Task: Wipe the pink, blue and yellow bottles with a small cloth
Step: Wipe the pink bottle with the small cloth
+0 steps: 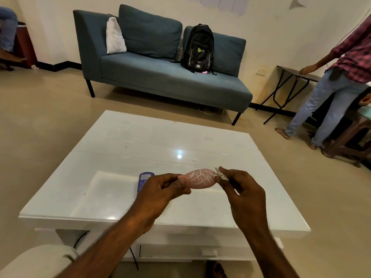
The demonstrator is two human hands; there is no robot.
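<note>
While the pink bottle (pixel 198 179) is held level above the near half of the counter (pixel 128 141), the left hand (pixel 160 189) pinches its narrow cap end between thumb and fingertips and the right hand (pixel 240 187) presses a small wad of cloth (pixel 220 175) against its rounded base. Both hands are thus closed in a grasp: left on the bottle, right on the cloth. Cloth and bottle touch at the right end only; the patterned body is bare. A blue bottle (pixel 143 182) lies on the counter just left of the left hand, partly hidden by it. No yellow bottle can be seen. Step in hand, as judged: wiping the first of three bottles, so the task is early. Next move likely calls for drawing the cloth leftward along the body while the left hand turns the bottle, then setting it down and taking up the blue one
</note>
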